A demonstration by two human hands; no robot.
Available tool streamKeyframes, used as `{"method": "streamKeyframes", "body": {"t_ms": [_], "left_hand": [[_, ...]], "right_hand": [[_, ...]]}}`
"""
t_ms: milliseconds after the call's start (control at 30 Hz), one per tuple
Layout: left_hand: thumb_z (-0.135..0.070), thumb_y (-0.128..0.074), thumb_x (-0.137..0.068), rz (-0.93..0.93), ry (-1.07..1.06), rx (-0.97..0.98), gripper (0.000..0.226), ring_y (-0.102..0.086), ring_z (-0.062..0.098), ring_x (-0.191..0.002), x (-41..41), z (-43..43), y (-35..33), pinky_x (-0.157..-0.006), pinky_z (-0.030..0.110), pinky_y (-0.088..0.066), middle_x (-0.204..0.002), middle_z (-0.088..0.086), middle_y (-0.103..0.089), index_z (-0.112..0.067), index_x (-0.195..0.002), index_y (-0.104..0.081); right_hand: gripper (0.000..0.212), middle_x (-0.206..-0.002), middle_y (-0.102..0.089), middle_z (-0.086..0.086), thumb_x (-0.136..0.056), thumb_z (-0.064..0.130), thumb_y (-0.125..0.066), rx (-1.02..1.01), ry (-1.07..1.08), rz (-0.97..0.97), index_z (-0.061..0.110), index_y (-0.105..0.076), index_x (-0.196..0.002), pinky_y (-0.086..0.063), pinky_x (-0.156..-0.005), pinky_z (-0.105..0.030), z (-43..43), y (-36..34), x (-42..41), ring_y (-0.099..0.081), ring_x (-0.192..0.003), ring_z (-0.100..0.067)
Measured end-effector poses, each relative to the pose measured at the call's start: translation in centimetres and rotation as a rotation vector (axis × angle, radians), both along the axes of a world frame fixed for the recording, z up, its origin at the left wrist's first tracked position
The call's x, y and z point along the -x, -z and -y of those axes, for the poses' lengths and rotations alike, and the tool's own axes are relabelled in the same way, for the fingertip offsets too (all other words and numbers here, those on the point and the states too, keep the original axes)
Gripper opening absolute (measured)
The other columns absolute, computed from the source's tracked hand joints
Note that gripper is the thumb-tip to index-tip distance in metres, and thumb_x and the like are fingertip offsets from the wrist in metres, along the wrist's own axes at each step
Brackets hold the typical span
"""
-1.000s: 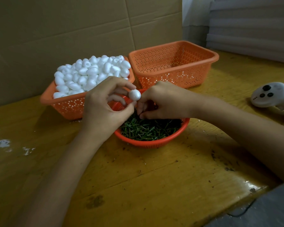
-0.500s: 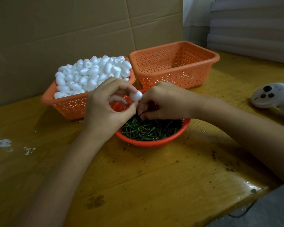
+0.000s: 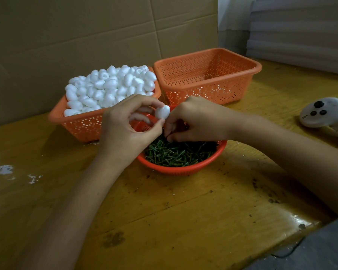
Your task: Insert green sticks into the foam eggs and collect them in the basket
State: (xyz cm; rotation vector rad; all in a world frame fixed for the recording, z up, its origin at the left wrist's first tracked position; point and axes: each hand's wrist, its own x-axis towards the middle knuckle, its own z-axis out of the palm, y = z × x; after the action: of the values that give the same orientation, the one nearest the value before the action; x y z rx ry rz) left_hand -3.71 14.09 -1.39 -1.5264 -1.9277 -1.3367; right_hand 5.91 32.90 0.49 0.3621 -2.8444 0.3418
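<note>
Your left hand [image 3: 125, 131] pinches the foam egg [image 3: 162, 112] above the green sticks [image 3: 176, 154]; the egg now meets your right hand [image 3: 195, 121], whose curled fingers perhaps pinch a stick, I cannot tell, so insertion looks about to begin

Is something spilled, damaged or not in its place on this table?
Yes. White crumbs, probably foam, lie scattered on the wooden table at the far left, away from the basket of foam eggs. A white handheld controller lies at the right, apart from the work. No basket is tipped.
</note>
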Motion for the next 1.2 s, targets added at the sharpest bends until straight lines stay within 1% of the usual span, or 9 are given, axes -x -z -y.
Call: {"method": "streamKeyframes", "body": {"t_ms": [133, 267, 333, 467, 567, 667, 833, 1033, 1200], "left_hand": [[-0.003, -0.084, -0.087, 0.020, 0.008, 0.001, 0.023, -0.074, 0.014, -0.094, 0.01, -0.06, 0.05, -0.076, 0.028, -0.062, -0.103, 0.004, -0.075, -0.003, -0.108, -0.074], [-0.002, -0.083, -0.087, 0.019, 0.036, 0.025, 0.038, -0.073, 0.014, -0.101, -0.03, 0.03, -0.11, -0.079, 0.026, -0.061, -0.108, 0.003, -0.074, -0.014, -0.122, -0.071], [-0.002, -0.081, -0.089, 0.002, 0.045, 0.037, 0.040, -0.072, 0.015, -0.103, 0.02, 0.02, -0.14, -0.079, 0.025, -0.061, -0.110, 0.004, -0.073, -0.016, -0.125, -0.071], [-0.002, -0.077, -0.092, -0.012, 0.044, 0.073, 0.036, -0.071, 0.014, -0.104, 0.23, 0.05, -0.10, -0.081, 0.022, -0.061, -0.112, 0.005, -0.071, -0.013, -0.127, -0.074], [-0.003, -0.075, -0.093, 0.009, 0.052, 0.077, 0.034, -0.071, 0.015, -0.104, 0.24, 0.07, -0.07, -0.082, 0.023, -0.060, -0.112, 0.005, -0.072, -0.017, -0.124, -0.073], [-0.007, -0.073, -0.092, 0.059, 0.057, 0.060, 0.033, -0.073, 0.015, -0.102, 0.20, 0.03, 0.03, -0.082, 0.026, -0.061, -0.112, 0.002, -0.073, -0.023, -0.121, -0.070], [-0.009, -0.075, -0.091, 0.169, 0.066, 0.023, 0.027, -0.075, 0.018, -0.097, 0.23, -0.01, 0.22, -0.080, 0.033, -0.063, -0.108, 0.001, -0.073, -0.019, -0.114, -0.068], [-0.008, -0.077, -0.085, 0.373, 0.079, -0.094, 0.028, -0.077, 0.026, -0.090, -0.35, -0.24, 0.35, -0.081, 0.055, -0.064, -0.108, 0.010, -0.072, -0.019, -0.106, -0.063], [-0.004, -0.076, -0.085, 0.410, 0.084, -0.104, 0.027, -0.077, 0.028, -0.090, -0.47, -0.33, 0.37, -0.081, 0.058, -0.063, -0.107, 0.010, -0.071, -0.011, -0.106, -0.060]], "right_hand": [[0.015, -0.094, -0.078, 0.014, -0.090, 0.032, -0.077, -0.007, -0.003, 0.008, 0.032, -0.081, -0.104, -0.047, -0.081, -0.024, 0.00, -0.06, 0.01, -0.068, -0.088, -0.004], [0.016, -0.095, -0.078, 0.014, -0.090, 0.033, -0.077, 0.000, -0.011, 0.011, 0.033, -0.081, -0.106, -0.042, -0.076, -0.019, -0.01, -0.01, 0.05, -0.067, -0.087, -0.002], [0.018, -0.096, -0.078, 0.014, -0.090, 0.032, -0.077, 0.002, -0.013, 0.011, 0.034, -0.081, -0.107, -0.041, -0.076, -0.018, 0.05, -0.02, 0.05, -0.067, -0.086, -0.001], [0.019, -0.097, -0.078, 0.015, -0.090, 0.029, -0.077, 0.007, -0.015, 0.027, 0.034, -0.080, -0.108, -0.049, -0.083, -0.025, 0.19, -0.17, -0.09, -0.068, -0.089, -0.003], [0.019, -0.097, -0.078, 0.015, -0.091, 0.025, -0.075, 0.008, -0.021, 0.040, 0.032, -0.080, -0.107, -0.050, -0.086, -0.028, 0.31, -0.30, -0.20, -0.068, -0.089, -0.002], [0.019, -0.097, -0.077, 0.015, -0.092, 0.022, -0.073, -0.002, -0.018, 0.050, 0.030, -0.079, -0.108, -0.050, -0.086, -0.027, 0.35, -0.36, -0.22, -0.067, -0.089, -0.002], [0.020, -0.100, -0.076, 0.014, -0.089, 0.021, -0.073, 0.001, -0.017, 0.043, 0.026, -0.078, -0.107, -0.049, -0.087, -0.027, 0.41, -0.34, -0.26, -0.068, -0.093, -0.006], [0.020, -0.097, -0.076, 0.017, -0.086, 0.020, -0.075, 0.059, 0.008, 0.014, 0.027, -0.078, -0.104, -0.048, -0.088, -0.024, 0.37, -0.55, -0.31, -0.063, -0.088, 0.002], [0.020, -0.093, -0.075, 0.015, -0.083, 0.017, -0.078, 0.130, 0.052, -0.031, 0.025, -0.078, -0.101, -0.051, -0.087, -0.025, 0.21, -0.53, -0.27, -0.066, -0.086, 0.001]]}}
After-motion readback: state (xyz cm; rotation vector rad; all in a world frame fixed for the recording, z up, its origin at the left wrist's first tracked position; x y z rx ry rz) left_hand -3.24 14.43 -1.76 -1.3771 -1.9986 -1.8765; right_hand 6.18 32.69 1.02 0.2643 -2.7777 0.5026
